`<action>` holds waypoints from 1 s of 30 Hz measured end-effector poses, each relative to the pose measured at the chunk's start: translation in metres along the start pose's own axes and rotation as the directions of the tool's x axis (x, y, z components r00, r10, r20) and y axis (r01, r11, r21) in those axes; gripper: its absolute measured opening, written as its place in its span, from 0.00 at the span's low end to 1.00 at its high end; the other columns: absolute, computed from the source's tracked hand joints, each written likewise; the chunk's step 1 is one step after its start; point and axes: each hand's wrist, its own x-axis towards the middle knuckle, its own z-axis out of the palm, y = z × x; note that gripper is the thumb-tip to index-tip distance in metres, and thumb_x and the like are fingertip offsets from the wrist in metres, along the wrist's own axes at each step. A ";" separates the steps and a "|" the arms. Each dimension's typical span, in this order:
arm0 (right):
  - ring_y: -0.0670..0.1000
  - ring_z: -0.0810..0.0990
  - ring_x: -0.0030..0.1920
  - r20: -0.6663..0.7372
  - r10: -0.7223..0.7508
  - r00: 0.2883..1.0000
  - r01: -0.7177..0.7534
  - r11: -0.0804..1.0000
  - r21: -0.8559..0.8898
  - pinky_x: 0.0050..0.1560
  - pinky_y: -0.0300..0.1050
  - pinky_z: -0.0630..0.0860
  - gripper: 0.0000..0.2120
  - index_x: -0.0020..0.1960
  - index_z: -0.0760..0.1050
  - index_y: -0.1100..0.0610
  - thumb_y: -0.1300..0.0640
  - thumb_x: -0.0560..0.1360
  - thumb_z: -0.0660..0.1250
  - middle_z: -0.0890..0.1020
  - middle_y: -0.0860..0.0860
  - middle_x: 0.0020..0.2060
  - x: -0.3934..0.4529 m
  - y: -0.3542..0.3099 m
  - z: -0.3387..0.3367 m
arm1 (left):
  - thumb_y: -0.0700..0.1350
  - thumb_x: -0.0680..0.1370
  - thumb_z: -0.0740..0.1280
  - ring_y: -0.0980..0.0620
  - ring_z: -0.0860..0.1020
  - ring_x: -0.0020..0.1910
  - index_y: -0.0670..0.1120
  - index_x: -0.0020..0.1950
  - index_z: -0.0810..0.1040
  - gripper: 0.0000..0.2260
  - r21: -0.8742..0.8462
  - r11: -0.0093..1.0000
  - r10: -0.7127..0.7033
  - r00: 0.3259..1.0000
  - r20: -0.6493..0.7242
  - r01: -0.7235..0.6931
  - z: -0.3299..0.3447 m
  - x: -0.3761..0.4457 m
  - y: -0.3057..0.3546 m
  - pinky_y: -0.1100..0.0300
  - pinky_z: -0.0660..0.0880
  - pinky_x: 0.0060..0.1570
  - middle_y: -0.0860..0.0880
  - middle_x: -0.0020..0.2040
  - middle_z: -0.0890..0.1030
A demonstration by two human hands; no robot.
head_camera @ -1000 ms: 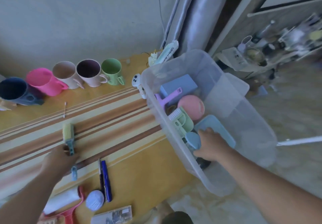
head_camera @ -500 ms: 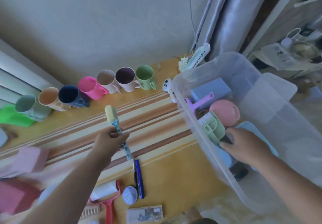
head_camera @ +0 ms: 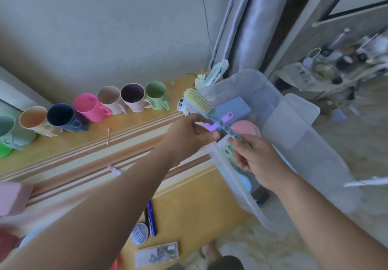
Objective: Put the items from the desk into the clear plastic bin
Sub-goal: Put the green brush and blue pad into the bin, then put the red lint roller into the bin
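Two hands meet over near rim of clear plastic bin (head_camera: 298,122). Left hand (head_camera: 189,135) pinches mid-handle of brush (head_camera: 198,101), thumb and fingers closed on it. Right hand (head_camera: 254,158) grips handle's lower end, fingers curled round it. Brush head with pale bristles juts above bin's back-left corner. Blue block (head_camera: 233,108) and pink round thing (head_camera: 244,128) lie inside bin. Row of mugs (head_camera: 134,96), pens (head_camera: 151,217) on desk (head_camera: 189,206) left of bin.

Desk (head_camera: 189,206) at nine o'clock, bin (head_camera: 294,135) at three.
Mugs (head_camera: 109,104) line the desk's far edge; pens (head_camera: 151,217) lie at six o'clock.
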 end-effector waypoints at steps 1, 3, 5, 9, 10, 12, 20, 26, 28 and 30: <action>0.50 0.65 0.28 -0.030 0.018 0.999 -0.018 1.000 0.007 0.29 0.40 0.63 0.24 0.45 0.72 0.70 0.48 0.83 0.69 0.71 0.55 0.27 0.002 0.012 -0.010 | 0.60 0.72 0.77 0.58 0.83 0.41 0.57 0.57 0.80 0.16 0.056 0.998 -0.024 0.999 -0.034 0.025 -0.009 -0.007 -0.014 0.57 0.81 0.45 0.57 0.44 0.86; 0.51 0.65 0.28 -0.090 0.084 0.992 -0.088 0.995 -0.046 0.27 0.37 0.63 0.26 0.43 0.71 0.69 0.45 0.82 0.69 0.70 0.56 0.27 0.006 0.038 -0.026 | 0.60 0.76 0.73 0.60 0.82 0.45 0.60 0.60 0.79 0.14 0.163 0.978 -0.110 0.986 -0.124 0.129 -0.034 -0.030 -0.065 0.60 0.80 0.43 0.58 0.48 0.83; 0.50 0.66 0.26 -0.107 0.214 0.971 -0.228 0.962 -0.148 0.25 0.37 0.63 0.20 0.39 0.74 0.63 0.51 0.84 0.68 0.73 0.55 0.26 0.010 0.064 -0.031 | 0.57 0.78 0.70 0.57 0.81 0.50 0.59 0.61 0.79 0.12 0.263 0.916 -0.251 0.943 -0.218 0.304 -0.066 -0.068 -0.136 0.57 0.79 0.48 0.57 0.54 0.82; 0.52 0.71 0.28 -0.139 0.388 0.911 -0.411 0.830 -0.378 0.33 0.45 0.65 0.19 0.44 0.78 0.66 0.51 0.85 0.67 0.77 0.53 0.28 0.020 0.099 -0.029 | 0.56 0.76 0.70 0.48 0.79 0.58 0.56 0.62 0.81 0.15 0.455 0.699 -0.417 0.831 -0.368 0.552 -0.109 -0.158 -0.235 0.51 0.73 0.59 0.48 0.63 0.80; 0.55 0.73 0.30 -0.149 0.365 0.919 -0.392 0.803 -0.449 0.35 0.47 0.67 0.19 0.45 0.80 0.65 0.49 0.84 0.67 0.79 0.54 0.31 0.021 0.099 -0.026 | 0.57 0.75 0.70 0.45 0.77 0.61 0.56 0.62 0.82 0.16 0.486 0.669 -0.405 0.824 -0.396 0.563 -0.115 -0.177 -0.247 0.49 0.70 0.63 0.47 0.63 0.80; 0.59 0.81 0.34 -0.127 0.294 0.947 -0.304 0.704 -0.641 0.36 0.46 0.72 0.17 0.43 0.83 0.56 0.44 0.81 0.66 0.85 0.52 0.34 0.025 0.096 -0.021 | 0.61 0.71 0.69 0.44 0.74 0.65 0.58 0.64 0.81 0.23 0.523 0.649 -0.380 0.831 -0.407 0.553 -0.121 -0.204 -0.265 0.48 0.67 0.67 0.49 0.64 0.79; 0.61 0.80 0.50 -0.266 0.076 0.961 -0.258 0.591 -0.764 0.49 0.52 0.73 0.23 0.58 0.83 0.52 0.37 0.77 0.62 0.85 0.56 0.52 0.027 0.035 0.007 | 0.61 0.72 0.69 0.47 0.67 0.72 0.63 0.79 0.64 0.35 0.664 0.578 -0.456 0.863 -0.220 0.474 -0.108 -0.219 -0.296 0.50 0.67 0.71 0.53 0.73 0.69; 0.59 0.79 0.42 -0.174 -0.502 0.847 0.219 0.628 -0.747 0.49 0.48 0.74 0.10 0.56 0.83 0.55 0.63 0.76 0.69 0.83 0.54 0.44 -0.003 -0.012 0.082 | 0.57 0.75 0.70 0.47 0.73 0.66 0.62 0.73 0.70 0.26 0.744 0.539 -0.417 0.893 -0.171 0.395 -0.112 -0.203 -0.298 0.51 0.74 0.61 0.52 0.67 0.74; 0.58 0.79 0.40 -0.078 -0.555 0.828 0.345 0.615 -0.709 0.46 0.46 0.74 0.11 0.54 0.84 0.57 0.67 0.76 0.70 0.83 0.54 0.42 -0.013 -0.004 0.124 | 0.55 0.74 0.72 0.46 0.74 0.66 0.60 0.73 0.71 0.27 0.731 0.565 -0.413 0.898 -0.152 0.383 -0.115 -0.197 -0.299 0.50 0.74 0.60 0.51 0.66 0.75; 0.54 0.80 0.45 0.092 -0.471 0.877 0.395 0.600 -0.695 0.49 0.47 0.78 0.12 0.58 0.84 0.56 0.65 0.77 0.70 0.83 0.52 0.48 -0.017 0.015 0.162 | 0.53 0.75 0.72 0.44 0.75 0.66 0.58 0.73 0.72 0.26 0.689 0.616 -0.393 0.907 -0.153 0.383 -0.117 -0.192 -0.298 0.50 0.75 0.60 0.50 0.68 0.73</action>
